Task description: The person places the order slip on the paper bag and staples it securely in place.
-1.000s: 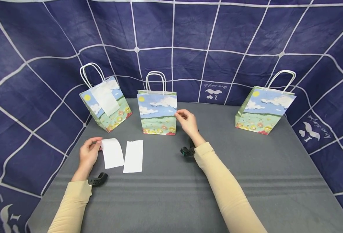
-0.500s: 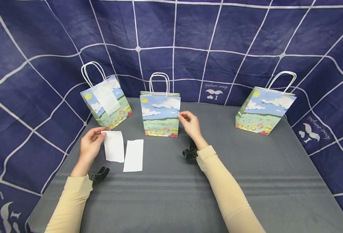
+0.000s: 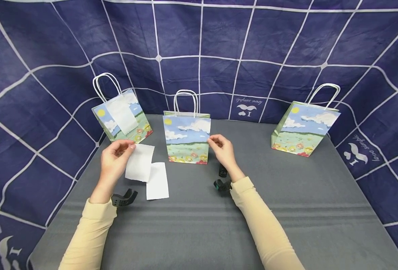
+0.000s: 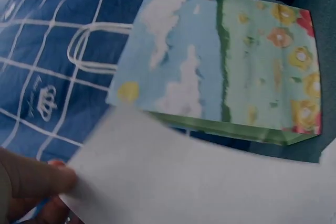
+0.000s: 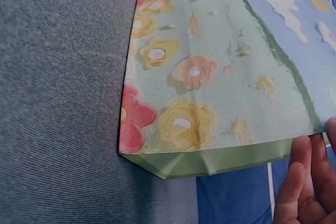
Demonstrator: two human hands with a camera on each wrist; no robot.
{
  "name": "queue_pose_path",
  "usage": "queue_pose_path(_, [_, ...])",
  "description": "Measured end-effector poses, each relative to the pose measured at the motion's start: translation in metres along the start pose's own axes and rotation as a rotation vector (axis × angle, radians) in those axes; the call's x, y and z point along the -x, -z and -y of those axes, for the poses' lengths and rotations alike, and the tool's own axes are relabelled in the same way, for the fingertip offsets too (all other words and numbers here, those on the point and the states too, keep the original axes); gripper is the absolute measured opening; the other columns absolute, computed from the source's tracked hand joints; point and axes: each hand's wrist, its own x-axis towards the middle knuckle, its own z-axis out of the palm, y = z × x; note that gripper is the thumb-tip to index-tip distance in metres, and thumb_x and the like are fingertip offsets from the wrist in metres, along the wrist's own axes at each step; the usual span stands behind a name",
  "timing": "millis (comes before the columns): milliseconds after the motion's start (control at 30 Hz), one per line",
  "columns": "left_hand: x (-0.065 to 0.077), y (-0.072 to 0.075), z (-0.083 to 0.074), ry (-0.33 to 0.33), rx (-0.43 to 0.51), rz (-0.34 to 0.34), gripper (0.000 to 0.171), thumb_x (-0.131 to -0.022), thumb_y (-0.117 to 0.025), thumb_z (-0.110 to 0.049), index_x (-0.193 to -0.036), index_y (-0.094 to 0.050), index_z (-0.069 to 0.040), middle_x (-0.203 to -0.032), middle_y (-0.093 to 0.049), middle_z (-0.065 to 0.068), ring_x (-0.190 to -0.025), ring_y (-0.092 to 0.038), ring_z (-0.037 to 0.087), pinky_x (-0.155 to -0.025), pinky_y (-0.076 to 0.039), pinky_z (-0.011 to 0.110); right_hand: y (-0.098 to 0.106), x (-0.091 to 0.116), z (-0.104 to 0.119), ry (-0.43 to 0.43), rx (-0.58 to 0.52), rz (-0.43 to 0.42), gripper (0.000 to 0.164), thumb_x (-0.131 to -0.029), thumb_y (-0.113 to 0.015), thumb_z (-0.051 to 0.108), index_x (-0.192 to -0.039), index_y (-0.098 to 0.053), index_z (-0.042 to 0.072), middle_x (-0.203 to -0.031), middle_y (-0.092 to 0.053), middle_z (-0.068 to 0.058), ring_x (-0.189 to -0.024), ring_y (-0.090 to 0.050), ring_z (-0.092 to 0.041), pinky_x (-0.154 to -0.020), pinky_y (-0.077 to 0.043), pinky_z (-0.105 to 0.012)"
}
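A sheet of white paper (image 3: 139, 165) hangs by its top left corner from my left hand (image 3: 115, 161), pinched between thumb and fingers. In the left wrist view the paper (image 4: 173, 177) spreads below the middle bag's picture. That paper gift bag (image 3: 187, 144), printed with sky, clouds and flowers, stands upright with white handles. My right hand (image 3: 223, 153) pinches its right side edge; in the right wrist view the thumb lies at the front face's edge, and the other fingers are bent beside it. A second white sheet (image 3: 159, 187) lies flat on the table, partly covered by the held one.
A matching gift bag (image 3: 141, 120) leans at the back left, with a white paper strip (image 3: 122, 114) on its front. Another such bag (image 3: 307, 129) stands at the right. Blue grid-patterned cloth (image 3: 219, 37) walls in the grey table (image 3: 199, 232).
My left hand has lifted the white sheet and carried it rightward and away from me. The middle bag has shifted slightly right and nearer, with my right hand still at its edge.
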Motion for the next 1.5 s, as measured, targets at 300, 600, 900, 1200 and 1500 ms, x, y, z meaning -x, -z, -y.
queue_pose_path(300, [0.0,-0.007,-0.031,-0.082,-0.054,-0.038,0.01,-0.084,-0.067,-0.003,-0.093,-0.071,0.0,-0.087,-0.067,0.014,-0.072,-0.053,0.0,-0.067,-0.039,0.017,0.004,0.017,0.031,0.027,0.018,0.027,0.018,-0.092,-0.059,0.006,-0.102,-0.063,-0.009,-0.09,-0.064,-0.024,-0.083,-0.06,-0.042,-0.068,-0.045,-0.028])
queue_pose_path(600, [0.011,-0.025,-0.075,-0.042,0.101,0.083,0.011,-0.083,-0.064,0.008,-0.093,-0.065,0.013,-0.092,-0.066,0.021,-0.083,-0.055,0.003,-0.08,-0.04,0.025,0.01,0.028,0.045,0.022,0.024,0.055,0.017,-0.093,-0.058,0.005,-0.102,-0.062,-0.009,-0.091,-0.063,-0.024,-0.081,-0.061,-0.037,-0.071,-0.048,-0.03])
queue_pose_path(900, [0.012,-0.043,-0.078,-0.01,0.205,0.168,0.015,-0.084,-0.063,0.007,-0.097,-0.064,0.015,-0.112,-0.058,0.029,-0.111,-0.049,0.017,-0.087,-0.035,0.032,0.017,0.034,0.05,-0.01,0.043,0.099,0.017,-0.093,-0.059,0.006,-0.102,-0.062,-0.008,-0.091,-0.063,-0.023,-0.081,-0.061,-0.035,-0.074,-0.048,-0.035])
queue_pose_path(1200, [0.013,-0.057,-0.08,0.001,0.238,0.17,0.013,-0.084,-0.065,0.005,-0.094,-0.065,0.014,-0.127,-0.05,0.026,-0.123,-0.04,0.035,-0.099,-0.028,0.045,0.027,0.039,0.055,-0.043,0.069,0.147,0.016,-0.092,-0.06,0.006,-0.1,-0.063,-0.007,-0.09,-0.065,-0.023,-0.079,-0.063,-0.03,-0.072,-0.047,-0.032])
queue_pose_path(1500, [0.014,-0.072,-0.084,-0.005,0.214,0.142,0.012,-0.081,-0.068,0.006,-0.09,-0.068,0.013,-0.136,-0.047,0.021,-0.131,-0.033,0.036,-0.105,-0.023,0.05,0.035,0.042,0.057,-0.017,0.082,0.185,0.014,-0.092,-0.059,0.004,-0.099,-0.061,-0.008,-0.089,-0.064,-0.024,-0.076,-0.064,-0.023,-0.069,-0.048,-0.031])
